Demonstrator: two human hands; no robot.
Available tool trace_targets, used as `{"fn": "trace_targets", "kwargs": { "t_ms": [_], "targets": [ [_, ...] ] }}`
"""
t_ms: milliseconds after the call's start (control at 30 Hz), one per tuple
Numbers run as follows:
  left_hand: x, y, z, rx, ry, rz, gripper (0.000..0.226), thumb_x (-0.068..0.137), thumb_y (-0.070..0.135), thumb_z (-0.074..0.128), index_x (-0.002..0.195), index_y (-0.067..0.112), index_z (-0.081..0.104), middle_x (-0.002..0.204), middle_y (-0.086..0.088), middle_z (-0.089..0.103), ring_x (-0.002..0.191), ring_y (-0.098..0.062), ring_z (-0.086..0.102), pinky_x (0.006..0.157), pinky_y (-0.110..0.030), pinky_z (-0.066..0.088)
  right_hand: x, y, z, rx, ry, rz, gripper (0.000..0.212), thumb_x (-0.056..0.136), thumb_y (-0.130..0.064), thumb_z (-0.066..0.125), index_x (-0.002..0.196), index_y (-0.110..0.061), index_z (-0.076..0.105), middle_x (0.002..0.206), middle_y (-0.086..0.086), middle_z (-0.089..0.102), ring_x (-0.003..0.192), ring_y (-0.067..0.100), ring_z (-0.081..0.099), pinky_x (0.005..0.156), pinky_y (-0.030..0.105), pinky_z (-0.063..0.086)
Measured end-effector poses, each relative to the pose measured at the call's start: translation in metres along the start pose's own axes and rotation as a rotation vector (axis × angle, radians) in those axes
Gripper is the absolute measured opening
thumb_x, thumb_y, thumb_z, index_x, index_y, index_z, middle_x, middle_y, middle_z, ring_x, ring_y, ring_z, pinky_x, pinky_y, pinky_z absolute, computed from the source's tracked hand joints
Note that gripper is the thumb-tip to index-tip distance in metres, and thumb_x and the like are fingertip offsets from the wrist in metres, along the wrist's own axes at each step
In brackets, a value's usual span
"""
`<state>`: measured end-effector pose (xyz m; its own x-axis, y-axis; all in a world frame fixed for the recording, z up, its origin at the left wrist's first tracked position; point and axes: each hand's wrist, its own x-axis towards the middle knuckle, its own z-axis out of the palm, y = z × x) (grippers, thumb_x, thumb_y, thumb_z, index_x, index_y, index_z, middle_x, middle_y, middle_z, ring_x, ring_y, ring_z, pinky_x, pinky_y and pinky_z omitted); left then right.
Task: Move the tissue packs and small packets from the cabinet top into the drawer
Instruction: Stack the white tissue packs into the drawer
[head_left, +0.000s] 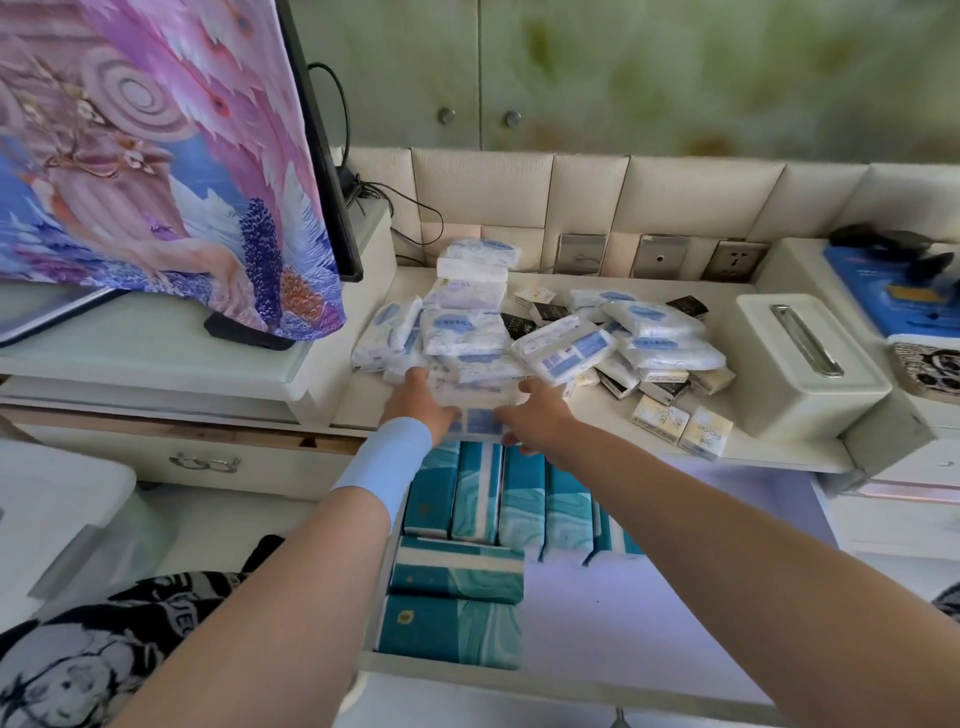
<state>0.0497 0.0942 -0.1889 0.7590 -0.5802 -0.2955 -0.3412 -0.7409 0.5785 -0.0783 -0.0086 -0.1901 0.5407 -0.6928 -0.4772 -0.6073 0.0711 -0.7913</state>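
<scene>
Pale green marbled wall (675, 67) with two round knobs (447, 115), cream padded panel (701, 192) below, three metal sockets (660, 257), cloth-draped screen (156, 156) at left, black cables (400, 202) behind it, soft even light.

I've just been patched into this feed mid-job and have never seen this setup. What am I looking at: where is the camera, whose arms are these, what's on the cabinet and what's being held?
There is no machine here: a person works with bare hands, and the single picture comes from a wide-angle camera on their head, looking forward and down. The left hand, with a blue wristband, and the right hand together hold a white-and-blue tissue pack at the front edge of the cabinet top. Behind it lies a pile of similar tissue packs, with small packets scattered to the right, beside a white tissue box. Below the hands the drawer stands open, with teal packs already lined up on its left side.
</scene>
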Motion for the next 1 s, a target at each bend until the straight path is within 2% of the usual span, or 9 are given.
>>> {"fn": "trace_targets", "kwargs": {
  "t_ms": [133,267,367,500,633,733,800,867,1000],
  "targets": [
    [-0.01,-0.001,-0.005,0.009,-0.068,-0.016,0.065,0.081,0.03,0.073,0.136,0.02,0.038,0.121,-0.005,0.057,0.107,-0.03,0.057,0.083,-0.035,0.047,0.004,0.007,0.002,-0.116,-0.033,-0.019,0.04,0.086,-0.018,0.068,0.121,-0.01,0.05,0.099,0.016,0.065,0.068,0.023,0.057,0.044,0.027,0.043],
    [-0.027,0.003,-0.014,0.116,-0.225,0.118,0.026,0.079,0.021,0.07,0.101,0.018,0.055,0.089,-0.001,0.059,0.083,-0.023,0.058,0.067,-0.03,0.044,-0.011,0.011,-0.013,-0.251,-0.178,-0.072,0.02,0.088,-0.007,0.057,0.109,-0.008,0.057,0.073,0.009,0.06,0.052,0.017,0.05,0.044,0.027,0.04],
    [-0.033,0.006,-0.014,0.126,-0.218,0.181,0.022,0.078,0.025,0.072,0.083,0.029,0.05,0.087,0.004,0.058,0.078,-0.016,0.056,0.06,-0.028,0.039,-0.02,0.007,-0.022,-0.301,-0.186,-0.158,0.025,0.087,-0.003,0.055,0.109,-0.014,0.058,0.081,0.009,0.059,0.054,0.018,0.052,0.042,0.024,0.042],
    [-0.028,0.016,-0.022,0.115,-0.191,0.264,0.023,0.08,0.024,0.072,0.095,0.033,0.057,0.098,0.004,0.064,0.086,-0.018,0.06,0.069,-0.03,0.047,-0.018,-0.004,-0.046,-0.461,-0.017,-0.335,0.033,0.089,-0.01,0.054,0.118,-0.025,0.055,0.108,0.001,0.06,0.076,0.016,0.061,0.051,0.021,0.044],
    [-0.025,0.024,-0.027,0.146,-0.156,0.306,0.021,0.081,0.022,0.071,0.096,0.031,0.059,0.097,0.006,0.064,0.088,-0.018,0.06,0.076,-0.031,0.05,0.001,-0.009,-0.073,-0.856,0.312,-0.576,0.04,0.086,-0.02,0.061,0.125,-0.028,0.054,0.128,0.002,0.05,0.11,0.024,0.056,0.078,0.035,0.051],
    [-0.024,0.027,-0.023,0.126,-0.16,0.272,0.017,0.079,0.022,0.068,0.086,0.029,0.053,0.093,0.002,0.061,0.083,-0.021,0.06,0.069,-0.034,0.054,0.018,-0.011,-0.082,-1.189,0.265,-0.52,0.078,0.082,-0.03,0.068,0.149,-0.029,0.029,0.153,0.007,0.027,0.139,0.03,0.032,0.109,0.046,0.038],
    [-0.023,0.028,-0.02,0.055,-0.177,0.24,0.018,0.078,0.016,0.064,0.086,0.026,0.051,0.093,-0.002,0.059,0.084,-0.024,0.063,0.07,-0.041,0.06,0.029,-0.007,-0.08,-1.309,0.168,-0.456,0.093,0.081,-0.028,0.069,0.155,-0.028,0.013,0.16,0.007,0.016,0.147,0.031,0.018,0.116,0.052,0.025],
    [-0.023,0.029,-0.019,0.045,-0.206,0.219,0.021,0.08,0.012,0.061,0.093,0.023,0.049,0.097,-0.003,0.056,0.086,-0.025,0.063,0.069,-0.043,0.061,0.035,-0.001,-0.075,-1.306,0.179,-0.45,0.084,0.084,-0.024,0.065,0.154,-0.03,0.017,0.157,0.005,0.025,0.145,0.029,0.024,0.114,0.053,0.025],
    [-0.033,0.031,-0.014,0.037,-0.303,0.156,0.03,0.09,0.014,0.055,0.118,0.018,0.045,0.109,-0.006,0.055,0.096,-0.028,0.06,0.081,-0.044,0.058,0.029,-0.002,-0.072,-1.204,0.399,-0.589,0.043,0.094,-0.016,0.049,0.136,-0.025,0.048,0.137,0.003,0.056,0.127,0.026,0.049,0.11,0.048,0.027]
  ]
}}
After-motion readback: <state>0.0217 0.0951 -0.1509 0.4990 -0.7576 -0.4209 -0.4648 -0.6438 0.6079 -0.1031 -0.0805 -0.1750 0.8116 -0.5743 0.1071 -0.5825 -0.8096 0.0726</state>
